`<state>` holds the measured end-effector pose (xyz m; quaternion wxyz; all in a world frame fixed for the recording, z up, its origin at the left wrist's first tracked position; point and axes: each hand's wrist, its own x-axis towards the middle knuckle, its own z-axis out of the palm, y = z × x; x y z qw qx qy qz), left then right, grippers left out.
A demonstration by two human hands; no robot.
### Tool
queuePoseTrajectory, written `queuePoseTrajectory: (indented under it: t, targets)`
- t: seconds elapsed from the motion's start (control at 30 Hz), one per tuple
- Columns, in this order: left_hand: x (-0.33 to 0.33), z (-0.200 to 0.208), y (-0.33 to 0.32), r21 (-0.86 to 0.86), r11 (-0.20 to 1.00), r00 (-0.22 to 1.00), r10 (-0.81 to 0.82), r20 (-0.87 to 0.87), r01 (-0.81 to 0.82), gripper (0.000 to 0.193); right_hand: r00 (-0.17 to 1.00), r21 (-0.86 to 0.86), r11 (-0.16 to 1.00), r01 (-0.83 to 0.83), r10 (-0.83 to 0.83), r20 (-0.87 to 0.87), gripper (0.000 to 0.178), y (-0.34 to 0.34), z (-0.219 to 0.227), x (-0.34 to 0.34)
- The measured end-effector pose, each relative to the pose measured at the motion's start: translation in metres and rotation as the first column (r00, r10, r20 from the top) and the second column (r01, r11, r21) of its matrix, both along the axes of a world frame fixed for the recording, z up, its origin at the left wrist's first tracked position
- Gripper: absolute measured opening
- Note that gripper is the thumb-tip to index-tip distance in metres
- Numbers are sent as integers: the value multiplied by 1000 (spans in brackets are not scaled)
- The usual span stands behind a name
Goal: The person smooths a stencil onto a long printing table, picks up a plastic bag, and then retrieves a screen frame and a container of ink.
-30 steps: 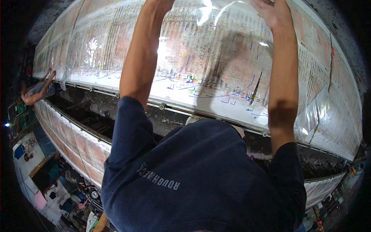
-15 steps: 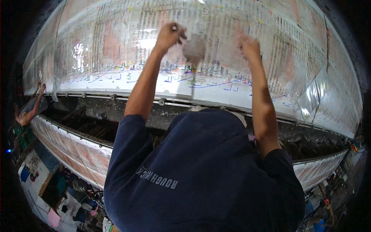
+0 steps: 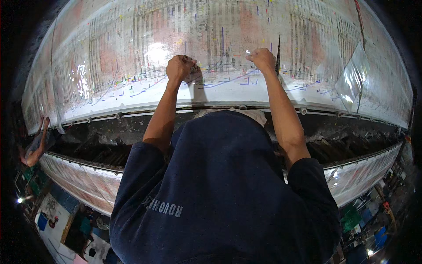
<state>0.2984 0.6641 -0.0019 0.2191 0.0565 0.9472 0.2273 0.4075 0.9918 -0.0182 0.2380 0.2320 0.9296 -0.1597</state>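
Observation:
Both arms reach out over a long pale table [image 3: 132,94] with faded stripes and small coloured marks along its near edge. My left hand [image 3: 179,68] is closed with curled fingers, just above the marked strip, its shadow falling beside it. To its right, my right hand [image 3: 262,58] is closed in a pinch. A small whitish glint shows at its fingertips; what either hand grips is hidden or too small to name. A dark narrow streak [image 3: 278,55] stands on the surface right beside my right hand.
A loose shiny clear plastic sheet [image 3: 354,77] lies on the table's right part. Round fittings line the metal rail [image 3: 303,111] at the near edge. Another person [image 3: 37,143] works at the far left. A second long table [image 3: 79,178] lies behind me, past a dark gap.
Both hands have come nearer the table's near edge. My right hand has moved left and its fingers now show clearly in a pinch. The view has shifted slightly.

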Motion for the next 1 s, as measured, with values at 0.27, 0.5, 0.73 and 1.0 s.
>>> queuePoseTrajectory:
  t: [0.27, 0.5, 0.73, 1.0]
  targets:
    - [3, -10, -11, 144, 989, 998, -9, -67, 18, 34, 965, -134, 956, 261, -261, 14, 37, -11, 11, 1]
    - [5, -6, -14, 163, 984, 988, -52, -143, 75, 36, 955, -171, 942, 290, -295, -3, 37, -12, 13, 2]
    - [7, -9, -17, 184, 978, 988, -68, -142, 94, 37, 956, -147, 946, 291, -292, 11, 37, -10, 11, 1]
    - [8, -14, -20, 174, 978, 988, -98, -117, 118, 36, 957, -147, 946, 289, -283, 58, 39, -9, 8, -2]
